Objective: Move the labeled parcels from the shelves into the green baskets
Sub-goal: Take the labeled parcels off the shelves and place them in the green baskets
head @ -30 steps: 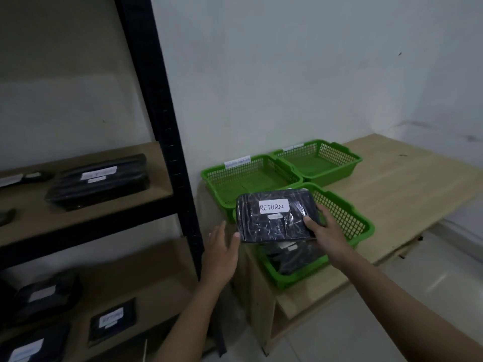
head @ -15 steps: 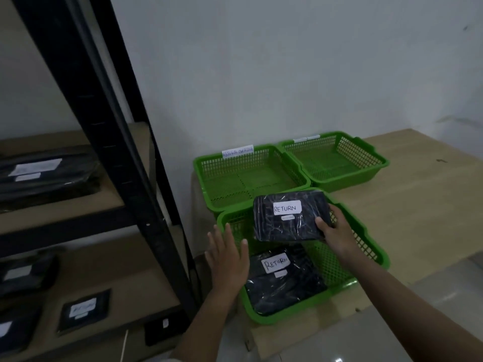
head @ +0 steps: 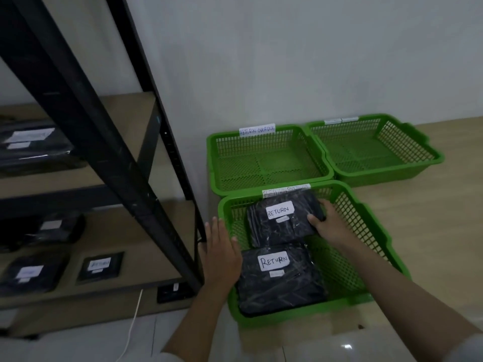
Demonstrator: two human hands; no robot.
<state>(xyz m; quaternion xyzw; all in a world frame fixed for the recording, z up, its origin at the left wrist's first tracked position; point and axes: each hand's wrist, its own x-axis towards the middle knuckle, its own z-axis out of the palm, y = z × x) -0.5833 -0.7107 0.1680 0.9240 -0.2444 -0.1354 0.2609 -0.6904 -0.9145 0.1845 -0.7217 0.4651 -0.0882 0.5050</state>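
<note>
While the black metal shelving unit fills the left half of the view, its upper frame and left side are cut off by the picture edge. Its wooden shelves carry dark wrapped parcels: one on the upper shelf, two more at the far left of the lower shelf, dim and partly cut off, and a small flat parcel whose white label is too blurred to read with certainty.

A wooden table stands to the right, against the white wall. Three green baskets rest on it. The rear left basket bears a tag reading "RETURN OVERDUE". The rear right basket bears a tag too small to read. The front basket has a tag on its far rim, partly hidden behind a parcel.

Inside the front basket, the near parcel lies flat, labelled "RETURN". The far parcel, also labelled "RETURN", sits tilted, its near edge overlapping the near parcel.

The right hand grasps the far parcel at its right edge, thumb on top, fingers behind it and mostly hidden. The left hand is released, fingers spread flat over the basket's left rim, holding nothing.

A white cable runs down to the floor below the shelving.
</note>
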